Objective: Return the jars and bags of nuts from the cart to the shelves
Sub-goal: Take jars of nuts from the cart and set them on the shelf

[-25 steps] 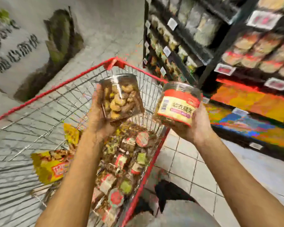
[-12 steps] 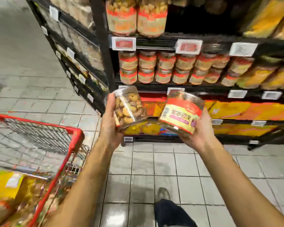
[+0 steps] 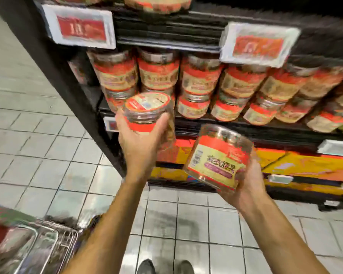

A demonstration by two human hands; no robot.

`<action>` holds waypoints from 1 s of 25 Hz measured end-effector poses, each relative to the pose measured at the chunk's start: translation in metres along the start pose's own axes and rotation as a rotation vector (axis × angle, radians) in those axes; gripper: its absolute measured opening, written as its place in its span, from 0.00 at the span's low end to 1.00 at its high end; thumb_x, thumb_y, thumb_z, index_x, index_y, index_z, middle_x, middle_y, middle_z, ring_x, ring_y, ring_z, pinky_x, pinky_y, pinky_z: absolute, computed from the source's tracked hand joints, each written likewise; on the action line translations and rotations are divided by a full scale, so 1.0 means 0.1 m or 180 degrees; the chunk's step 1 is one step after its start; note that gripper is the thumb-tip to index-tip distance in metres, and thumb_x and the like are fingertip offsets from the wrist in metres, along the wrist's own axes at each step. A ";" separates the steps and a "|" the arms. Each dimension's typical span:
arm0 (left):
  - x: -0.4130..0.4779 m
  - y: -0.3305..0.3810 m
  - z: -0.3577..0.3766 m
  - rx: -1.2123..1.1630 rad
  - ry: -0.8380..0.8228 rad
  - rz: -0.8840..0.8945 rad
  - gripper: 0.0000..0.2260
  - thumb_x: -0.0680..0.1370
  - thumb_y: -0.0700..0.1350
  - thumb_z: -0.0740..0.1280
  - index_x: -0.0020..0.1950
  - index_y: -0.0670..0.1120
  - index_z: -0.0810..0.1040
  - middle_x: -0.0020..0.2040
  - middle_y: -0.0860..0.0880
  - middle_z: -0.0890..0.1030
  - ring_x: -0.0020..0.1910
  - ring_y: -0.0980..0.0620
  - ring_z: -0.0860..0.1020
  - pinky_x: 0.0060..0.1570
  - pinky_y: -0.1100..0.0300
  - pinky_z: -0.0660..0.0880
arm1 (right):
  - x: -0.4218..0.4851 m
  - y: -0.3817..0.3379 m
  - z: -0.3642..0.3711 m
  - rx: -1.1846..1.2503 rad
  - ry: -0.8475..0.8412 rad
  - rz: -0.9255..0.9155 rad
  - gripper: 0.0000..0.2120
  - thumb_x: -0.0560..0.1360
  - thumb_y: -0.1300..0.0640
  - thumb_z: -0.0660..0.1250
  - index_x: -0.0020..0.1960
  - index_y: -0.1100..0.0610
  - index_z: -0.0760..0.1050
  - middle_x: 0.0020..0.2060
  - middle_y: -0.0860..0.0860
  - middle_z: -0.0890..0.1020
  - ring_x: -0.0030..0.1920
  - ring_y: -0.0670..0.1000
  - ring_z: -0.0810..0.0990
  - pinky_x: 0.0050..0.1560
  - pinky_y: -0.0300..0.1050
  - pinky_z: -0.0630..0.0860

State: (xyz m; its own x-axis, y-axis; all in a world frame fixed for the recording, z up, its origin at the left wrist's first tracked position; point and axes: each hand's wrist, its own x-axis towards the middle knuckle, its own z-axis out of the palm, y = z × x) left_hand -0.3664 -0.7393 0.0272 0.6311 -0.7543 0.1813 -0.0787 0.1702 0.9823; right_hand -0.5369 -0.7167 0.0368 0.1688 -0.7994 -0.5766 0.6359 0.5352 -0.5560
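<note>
Shoes (image 3: 147,266) at bottom edge on grey tiled floor (image 3: 71,175); wire cart (image 3: 40,248) corner bottom left, blurred, contents unreadable. Right hand (image 3: 246,180) is lower and nearer. It cups the right nut jar (image 3: 218,157) from below and from the jar's right side. Jar lies tilted in the palm, red-and-cream label toward the camera; fingers curl behind it, mostly hidden. This jar is in the air in front of blurred yellow-and-orange goods (image 3: 297,165) on the bottom tier, apart from the shelving. Left hand (image 3: 141,141) is higher and farther. It grips the left nut jar (image 3: 147,107) round the body, thumb (image 3: 162,120) on the right side, fingers (image 3: 120,120) wrapped round the left, red-rimmed lid facing the camera above the hand. That jar is at the front edge of the black shelf (image 3: 236,123), just before the leftmost of the shelved jars (image 3: 198,80), which stand two high in a row; contact unclear. Two red price tags (image 3: 79,28) on the rail above.
</note>
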 end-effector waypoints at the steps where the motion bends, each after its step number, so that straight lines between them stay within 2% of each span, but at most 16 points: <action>1: 0.05 -0.12 0.07 0.0063 0.0030 0.0151 0.40 0.61 0.59 0.71 0.66 0.37 0.68 0.55 0.50 0.77 0.54 0.54 0.77 0.60 0.56 0.73 | 0.14 0.02 -0.02 0.0019 -0.0048 -0.0039 0.33 0.77 0.39 0.50 0.28 0.54 0.83 0.29 0.52 0.84 0.29 0.53 0.84 0.24 0.47 0.78; 2: 0.09 -0.22 0.13 0.0100 0.0036 0.0271 0.41 0.62 0.59 0.71 0.66 0.36 0.67 0.56 0.49 0.76 0.55 0.54 0.77 0.62 0.56 0.72 | 0.26 0.03 -0.04 0.0044 -0.0087 -0.0073 0.33 0.77 0.39 0.50 0.28 0.54 0.83 0.29 0.52 0.84 0.30 0.52 0.84 0.25 0.47 0.78; 4: 0.15 -0.40 0.23 0.0118 0.0035 0.0444 0.40 0.63 0.57 0.72 0.66 0.35 0.65 0.60 0.42 0.75 0.60 0.47 0.76 0.64 0.50 0.70 | 0.46 0.03 -0.09 0.0032 -0.0149 -0.0141 0.30 0.76 0.39 0.51 0.30 0.53 0.84 0.31 0.51 0.85 0.32 0.52 0.84 0.28 0.47 0.80; 7: 0.25 -0.55 0.34 0.0187 0.0037 0.0569 0.41 0.65 0.56 0.73 0.67 0.34 0.63 0.64 0.37 0.72 0.64 0.43 0.72 0.66 0.47 0.68 | 0.59 0.04 -0.11 0.0035 -0.0190 -0.0258 0.24 0.70 0.38 0.56 0.34 0.51 0.84 0.35 0.51 0.86 0.36 0.53 0.85 0.34 0.54 0.82; 10: 0.39 -0.59 0.49 0.0175 0.0029 0.0567 0.42 0.65 0.57 0.73 0.68 0.34 0.62 0.64 0.38 0.72 0.64 0.44 0.72 0.66 0.49 0.68 | 0.65 0.06 -0.13 0.0093 -0.0103 -0.0265 0.26 0.75 0.39 0.54 0.35 0.52 0.84 0.36 0.52 0.86 0.37 0.53 0.85 0.36 0.57 0.82; 12: 0.44 -0.64 0.56 0.0191 0.0000 0.0598 0.42 0.66 0.56 0.74 0.69 0.35 0.60 0.66 0.39 0.70 0.66 0.44 0.71 0.67 0.50 0.67 | 0.66 0.05 -0.14 0.0103 -0.0042 -0.0217 0.28 0.77 0.39 0.52 0.34 0.52 0.84 0.34 0.51 0.85 0.35 0.52 0.85 0.34 0.53 0.82; 17: 0.54 -0.78 0.61 0.0410 -0.0015 0.0585 0.45 0.67 0.56 0.74 0.72 0.36 0.55 0.69 0.39 0.67 0.69 0.45 0.68 0.69 0.53 0.65 | 0.67 0.01 -0.11 0.0051 -0.0048 -0.0230 0.30 0.78 0.38 0.51 0.32 0.50 0.83 0.34 0.50 0.85 0.35 0.51 0.85 0.33 0.50 0.81; 21: 0.54 -0.75 0.59 0.0551 -0.0104 0.0652 0.45 0.68 0.54 0.74 0.73 0.35 0.53 0.70 0.39 0.65 0.70 0.46 0.66 0.70 0.53 0.64 | 0.65 0.04 -0.11 -0.0010 -0.0070 -0.0142 0.29 0.77 0.37 0.51 0.34 0.50 0.84 0.37 0.51 0.86 0.37 0.52 0.85 0.36 0.54 0.82; 23: 0.50 -0.76 0.48 0.0683 -0.0321 0.0706 0.44 0.71 0.54 0.73 0.74 0.36 0.51 0.72 0.39 0.63 0.72 0.46 0.64 0.70 0.51 0.63 | 0.63 0.06 -0.10 0.0011 -0.0058 -0.0121 0.29 0.76 0.37 0.51 0.34 0.51 0.84 0.36 0.51 0.86 0.37 0.52 0.85 0.37 0.56 0.82; 25: 0.30 -0.78 0.31 0.0747 -0.0371 0.0697 0.38 0.75 0.51 0.68 0.75 0.37 0.51 0.74 0.40 0.61 0.74 0.48 0.62 0.71 0.50 0.62 | 0.60 0.07 -0.09 0.0014 -0.0038 -0.0094 0.29 0.76 0.36 0.52 0.33 0.51 0.84 0.35 0.51 0.85 0.36 0.52 0.85 0.37 0.55 0.82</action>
State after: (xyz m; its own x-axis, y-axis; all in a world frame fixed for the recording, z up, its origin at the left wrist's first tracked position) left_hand -0.3652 -0.7945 -0.0427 0.4882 -0.7856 0.3800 -0.3866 0.1957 0.9012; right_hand -0.5292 -0.7589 -0.0073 0.1588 -0.8180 -0.5528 0.6442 0.5102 -0.5699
